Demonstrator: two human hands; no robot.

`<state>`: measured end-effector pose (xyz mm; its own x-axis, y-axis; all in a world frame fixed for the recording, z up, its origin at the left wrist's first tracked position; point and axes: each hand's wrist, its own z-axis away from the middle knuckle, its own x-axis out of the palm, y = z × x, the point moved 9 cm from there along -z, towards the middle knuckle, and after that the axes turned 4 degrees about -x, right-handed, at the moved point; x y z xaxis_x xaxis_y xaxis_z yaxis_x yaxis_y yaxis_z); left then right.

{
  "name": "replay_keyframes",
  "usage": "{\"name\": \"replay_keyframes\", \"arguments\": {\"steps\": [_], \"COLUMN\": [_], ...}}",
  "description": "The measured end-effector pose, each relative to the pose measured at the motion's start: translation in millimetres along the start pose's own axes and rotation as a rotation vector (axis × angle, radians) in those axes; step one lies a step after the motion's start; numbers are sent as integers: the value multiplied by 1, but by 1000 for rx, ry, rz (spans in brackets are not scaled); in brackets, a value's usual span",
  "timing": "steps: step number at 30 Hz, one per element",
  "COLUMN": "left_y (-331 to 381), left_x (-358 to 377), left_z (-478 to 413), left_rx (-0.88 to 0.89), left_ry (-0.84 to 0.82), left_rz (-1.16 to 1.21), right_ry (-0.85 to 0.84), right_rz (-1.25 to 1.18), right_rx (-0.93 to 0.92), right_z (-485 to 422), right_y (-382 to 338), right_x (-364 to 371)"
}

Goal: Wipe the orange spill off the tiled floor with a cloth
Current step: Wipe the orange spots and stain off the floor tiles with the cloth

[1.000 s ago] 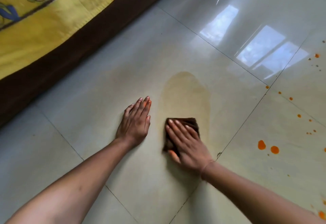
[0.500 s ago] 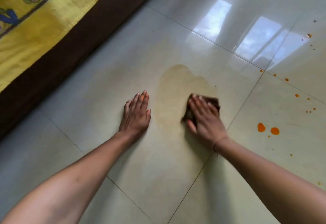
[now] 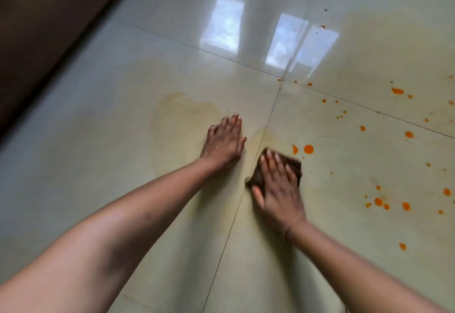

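Cloth (image 3: 255, 177), dark brown and bunched, lies pressed to the tiled floor (image 3: 98, 165) under the straight-fingered right hand (image 3: 278, 189), beside the left hand (image 3: 224, 142) resting flat with fingers straight, two orange drops (image 3: 308, 149) just beyond the cloth and a pale smear (image 3: 187, 110) farther off.

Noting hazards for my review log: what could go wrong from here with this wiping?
The left hand leans flat at the edge of the yellowish smear on glossy tile, so it might slip. The dark cloth under the right hand may spread the two big orange drops ahead instead of lifting them.
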<state>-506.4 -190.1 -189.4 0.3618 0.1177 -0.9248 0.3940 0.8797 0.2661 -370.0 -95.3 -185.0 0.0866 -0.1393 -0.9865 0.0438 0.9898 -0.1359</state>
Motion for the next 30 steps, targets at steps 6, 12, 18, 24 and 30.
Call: {"name": "replay_keyframes", "arguments": {"steps": [6,12,18,24,30], "left_y": [-2,-1,-1,0,0], "left_x": [12,13,15,13,13], "left_z": [3,5,3,4,5], "left_rx": [-15,-27,-25,-23,-30], "left_ry": [60,101,136,119,133], "left_rz": [-55,-77,-107,-103,-117], "right_ry": [-10,-4,23,-41,61], "right_rz": [-13,-10,-44,-27,-74], "right_rx": [133,65,278,-88,301], "right_z": [-30,9,-48,10,-45], "right_y": [58,38,110,12,119], "right_x": [-12,-6,-18,-1,-21]}}
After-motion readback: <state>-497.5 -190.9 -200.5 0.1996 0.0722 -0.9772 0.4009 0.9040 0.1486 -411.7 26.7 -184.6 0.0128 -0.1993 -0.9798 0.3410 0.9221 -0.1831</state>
